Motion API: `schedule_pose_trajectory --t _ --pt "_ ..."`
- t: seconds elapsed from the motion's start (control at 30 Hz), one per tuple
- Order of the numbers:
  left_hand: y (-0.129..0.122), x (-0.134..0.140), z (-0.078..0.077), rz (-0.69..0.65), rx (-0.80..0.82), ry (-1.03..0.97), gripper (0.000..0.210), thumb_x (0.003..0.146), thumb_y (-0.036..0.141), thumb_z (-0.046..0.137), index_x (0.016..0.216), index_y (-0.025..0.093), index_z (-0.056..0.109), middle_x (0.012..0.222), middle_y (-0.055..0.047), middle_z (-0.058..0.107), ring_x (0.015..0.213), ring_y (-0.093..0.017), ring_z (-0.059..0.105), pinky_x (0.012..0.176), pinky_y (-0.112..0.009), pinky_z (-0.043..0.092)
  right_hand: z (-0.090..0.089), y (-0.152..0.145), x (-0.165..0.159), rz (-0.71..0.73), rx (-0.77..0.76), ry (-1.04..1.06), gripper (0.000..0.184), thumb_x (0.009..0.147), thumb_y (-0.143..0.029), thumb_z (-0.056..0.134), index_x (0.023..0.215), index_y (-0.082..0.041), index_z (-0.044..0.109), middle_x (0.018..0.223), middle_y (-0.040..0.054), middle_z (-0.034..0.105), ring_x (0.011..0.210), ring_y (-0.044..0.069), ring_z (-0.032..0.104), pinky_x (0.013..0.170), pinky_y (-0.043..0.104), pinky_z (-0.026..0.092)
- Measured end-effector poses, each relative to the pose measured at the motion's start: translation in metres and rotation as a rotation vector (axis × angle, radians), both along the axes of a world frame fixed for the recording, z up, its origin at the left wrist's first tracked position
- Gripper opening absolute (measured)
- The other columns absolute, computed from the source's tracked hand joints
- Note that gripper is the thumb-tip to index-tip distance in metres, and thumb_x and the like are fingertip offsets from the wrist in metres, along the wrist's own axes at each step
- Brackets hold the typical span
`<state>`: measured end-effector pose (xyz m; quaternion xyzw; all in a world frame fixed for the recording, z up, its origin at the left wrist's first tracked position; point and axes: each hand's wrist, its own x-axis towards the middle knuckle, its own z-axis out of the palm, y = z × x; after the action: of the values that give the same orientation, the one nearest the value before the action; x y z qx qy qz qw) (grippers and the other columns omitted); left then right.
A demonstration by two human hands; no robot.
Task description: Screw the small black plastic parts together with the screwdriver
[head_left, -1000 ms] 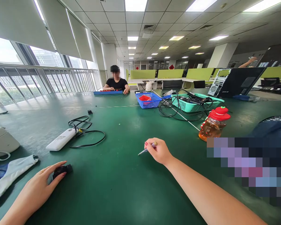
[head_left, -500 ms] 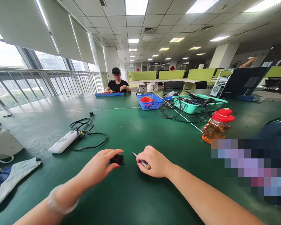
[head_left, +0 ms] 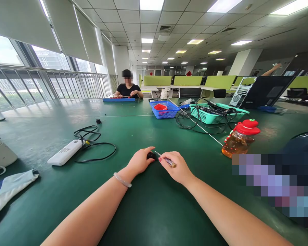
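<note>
My left hand is closed around a small black block-like object, which is partly covered by the fingers. A pale bangle circles the wrist of that arm. Just to the right, my right hand grips a slim pen-like tool with a thin metal shaft and a brownish handle end. The tool's tip points up and left, close beside the black object; whether it touches cannot be made out. Both hands are low over the green table.
A white power bank with a black cable lies left. To the right stands a red-lidded bottle. Farther back are a blue basket, a teal basket with cables, and a seated person at a blue tray.
My left hand has moved right and farther forward with the black object, closing the gap to the tool. My right hand has shifted slightly right and forward.
</note>
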<state>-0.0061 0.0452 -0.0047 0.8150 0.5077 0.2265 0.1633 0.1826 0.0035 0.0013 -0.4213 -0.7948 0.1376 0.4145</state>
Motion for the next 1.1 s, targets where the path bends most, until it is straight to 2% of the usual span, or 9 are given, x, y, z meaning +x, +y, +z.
schedule_pose_trajectory --t 0.1,0.2,0.4,0.63,0.83,1.1 --pt "0.001 -0.005 -0.005 0.010 -0.038 -0.076 0.055 0.080 0.020 0.064 0.134 0.021 0.052 0.116 -0.009 0.071 0.109 -0.025 0.064 0.098 -0.039 0.048 0.005 -0.011 -0.006 0.126 0.107 -0.044 0.030 0.093 -0.032 0.047 0.066 -0.022 0.054 0.061 -0.0028 0.061 0.057 0.012 0.049 0.089 0.037 0.036" --pt "0.001 -0.005 -0.007 0.042 -0.048 -0.097 0.055 0.079 0.018 0.064 0.133 0.021 0.053 0.117 -0.009 0.071 0.111 -0.026 0.064 0.099 -0.039 0.048 0.005 -0.016 -0.009 0.191 0.113 -0.127 0.027 0.092 -0.031 0.050 0.067 -0.021 0.052 0.063 -0.0026 0.061 0.058 0.011 0.050 0.092 0.038 0.035" --pt "0.000 -0.005 -0.008 0.020 -0.032 -0.072 0.049 0.081 0.022 0.064 0.129 0.020 0.058 0.123 -0.010 0.069 0.113 -0.027 0.063 0.101 -0.040 0.047 0.003 -0.014 -0.008 0.171 0.105 -0.114 0.025 0.093 -0.031 0.048 0.070 -0.022 0.054 0.065 -0.0025 0.062 0.058 0.012 0.050 0.092 0.038 0.035" --pt "-0.001 -0.004 -0.007 0.043 0.002 -0.013 0.043 0.081 0.025 0.062 0.124 0.024 0.064 0.119 -0.006 0.070 0.110 -0.025 0.063 0.099 -0.036 0.048 0.003 -0.014 -0.006 0.170 0.058 -0.119 0.023 0.094 -0.029 0.046 0.074 -0.022 0.055 0.067 -0.0036 0.065 0.058 0.011 0.050 0.092 0.037 0.036" --pt "-0.002 -0.003 -0.007 0.061 -0.006 0.008 0.045 0.080 0.020 0.061 0.125 0.024 0.063 0.121 -0.006 0.070 0.112 -0.025 0.062 0.100 -0.037 0.047 0.004 -0.017 -0.011 0.165 0.100 -0.260 0.022 0.090 -0.030 0.054 0.070 -0.021 0.056 0.065 -0.0023 0.063 0.062 0.013 0.055 0.095 0.040 0.034" --pt "-0.004 -0.003 -0.004 0.068 -0.008 0.027 0.044 0.081 0.024 0.063 0.125 0.024 0.064 0.118 -0.007 0.070 0.110 -0.025 0.063 0.099 -0.036 0.048 -0.001 -0.021 -0.014 0.179 0.156 -0.475 0.016 0.082 -0.029 0.068 0.072 -0.021 0.058 0.066 -0.0012 0.065 0.069 0.016 0.060 0.101 0.043 0.031"
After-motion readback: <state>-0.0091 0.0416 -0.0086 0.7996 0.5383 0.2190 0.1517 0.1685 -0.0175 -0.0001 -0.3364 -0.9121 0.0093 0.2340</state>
